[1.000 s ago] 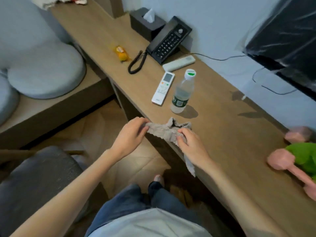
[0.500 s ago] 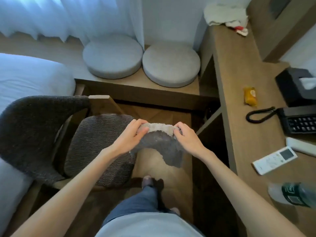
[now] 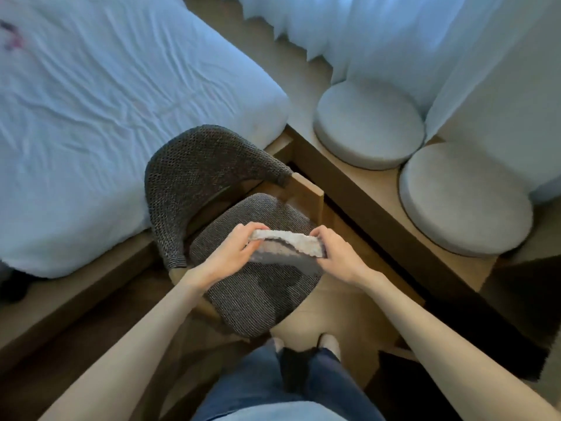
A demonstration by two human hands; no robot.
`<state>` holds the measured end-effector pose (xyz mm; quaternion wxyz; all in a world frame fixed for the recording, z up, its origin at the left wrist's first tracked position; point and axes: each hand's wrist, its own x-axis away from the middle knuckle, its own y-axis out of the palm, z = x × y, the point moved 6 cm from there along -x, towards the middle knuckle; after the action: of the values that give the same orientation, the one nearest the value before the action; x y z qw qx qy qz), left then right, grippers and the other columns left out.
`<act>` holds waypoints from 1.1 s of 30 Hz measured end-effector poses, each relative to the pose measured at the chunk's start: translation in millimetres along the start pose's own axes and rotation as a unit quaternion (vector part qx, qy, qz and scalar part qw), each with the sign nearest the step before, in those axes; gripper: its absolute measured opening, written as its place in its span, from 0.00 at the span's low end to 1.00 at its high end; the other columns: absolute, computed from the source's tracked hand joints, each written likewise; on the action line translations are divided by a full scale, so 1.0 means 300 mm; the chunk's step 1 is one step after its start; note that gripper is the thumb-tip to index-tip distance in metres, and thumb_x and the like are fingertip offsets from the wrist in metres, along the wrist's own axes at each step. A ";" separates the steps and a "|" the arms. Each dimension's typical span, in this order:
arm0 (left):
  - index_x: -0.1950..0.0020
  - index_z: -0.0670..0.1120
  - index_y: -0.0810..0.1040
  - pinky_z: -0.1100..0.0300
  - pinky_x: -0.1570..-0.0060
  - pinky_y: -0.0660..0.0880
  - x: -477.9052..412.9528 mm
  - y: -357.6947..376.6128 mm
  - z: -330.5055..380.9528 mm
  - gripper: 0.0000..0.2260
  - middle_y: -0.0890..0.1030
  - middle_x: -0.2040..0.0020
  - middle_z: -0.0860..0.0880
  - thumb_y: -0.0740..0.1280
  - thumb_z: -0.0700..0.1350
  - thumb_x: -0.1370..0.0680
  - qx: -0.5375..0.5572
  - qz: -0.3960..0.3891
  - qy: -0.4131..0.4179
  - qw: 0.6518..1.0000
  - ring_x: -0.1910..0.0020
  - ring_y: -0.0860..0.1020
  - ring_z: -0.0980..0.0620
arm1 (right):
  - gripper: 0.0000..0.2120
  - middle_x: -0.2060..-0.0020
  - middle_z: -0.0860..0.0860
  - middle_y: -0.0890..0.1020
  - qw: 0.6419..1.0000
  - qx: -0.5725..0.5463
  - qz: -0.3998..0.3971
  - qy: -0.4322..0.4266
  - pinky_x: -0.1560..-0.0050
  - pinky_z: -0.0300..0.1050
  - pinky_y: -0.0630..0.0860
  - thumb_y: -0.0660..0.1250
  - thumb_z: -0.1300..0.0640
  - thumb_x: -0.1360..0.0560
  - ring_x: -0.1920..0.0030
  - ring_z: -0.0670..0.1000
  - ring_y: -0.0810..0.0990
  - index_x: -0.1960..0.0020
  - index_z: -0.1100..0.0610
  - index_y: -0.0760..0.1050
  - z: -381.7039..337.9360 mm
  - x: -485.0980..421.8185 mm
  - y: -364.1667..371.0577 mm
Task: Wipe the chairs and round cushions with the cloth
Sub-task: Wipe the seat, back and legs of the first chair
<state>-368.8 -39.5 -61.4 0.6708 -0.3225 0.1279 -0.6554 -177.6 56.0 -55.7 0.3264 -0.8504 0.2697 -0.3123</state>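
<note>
A grey cloth (image 3: 288, 249) is stretched between my hands above the seat of a dark woven chair (image 3: 255, 299). My left hand (image 3: 235, 253) grips its left end and my right hand (image 3: 337, 253) grips its right end. The chair's curved backrest (image 3: 194, 165) stands toward the bed. Two round grey cushions lie on a low wooden platform at the right: one farther back (image 3: 368, 124), one nearer (image 3: 466, 199).
A bed with a white sheet (image 3: 106, 101) fills the left side, close behind the chair. White curtains (image 3: 394, 34) hang over the wooden platform (image 3: 364, 192). My legs and feet (image 3: 303, 347) stand on the wooden floor in front of the chair.
My view has swung left from the desk to the chair, bed and cushions. Both hands lifted the cloth off the desk edge and now hold it over the chair seat.
</note>
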 end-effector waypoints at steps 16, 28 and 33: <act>0.40 0.48 0.79 0.53 0.42 0.68 0.006 -0.106 -0.172 0.15 0.69 0.50 0.47 0.58 0.36 0.21 -0.001 0.284 -0.267 0.921 0.43 0.72 0.43 | 0.15 0.48 0.56 0.81 0.978 0.093 -0.056 -0.178 0.50 0.52 0.76 0.54 0.67 0.22 0.46 0.56 0.78 0.45 0.59 0.77 -0.127 -0.479 -0.107; 0.39 0.48 0.80 0.57 0.42 0.69 -0.057 -0.175 -0.175 0.16 0.79 0.42 0.49 0.61 0.34 0.22 -0.015 0.383 -0.189 0.904 0.42 0.74 0.49 | 0.15 0.48 0.52 0.82 0.969 0.031 0.003 -0.245 0.46 0.44 0.72 0.57 0.68 0.23 0.47 0.50 0.76 0.43 0.58 0.78 -0.127 -0.625 -0.154; 0.37 0.50 0.79 0.54 0.38 0.68 -0.048 0.017 -0.331 0.17 0.79 0.38 0.49 0.61 0.34 0.21 0.007 0.341 -0.231 0.911 0.38 0.73 0.48 | 0.13 0.49 0.54 0.82 0.972 0.058 -0.041 -0.223 0.49 0.43 0.71 0.57 0.69 0.22 0.48 0.52 0.77 0.44 0.60 0.78 0.020 -0.638 0.029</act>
<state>-425.2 -52.1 -143.4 0.8663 -0.3974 0.0669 -0.2951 -301.8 179.7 -133.5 0.4142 -0.8885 0.1367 -0.1427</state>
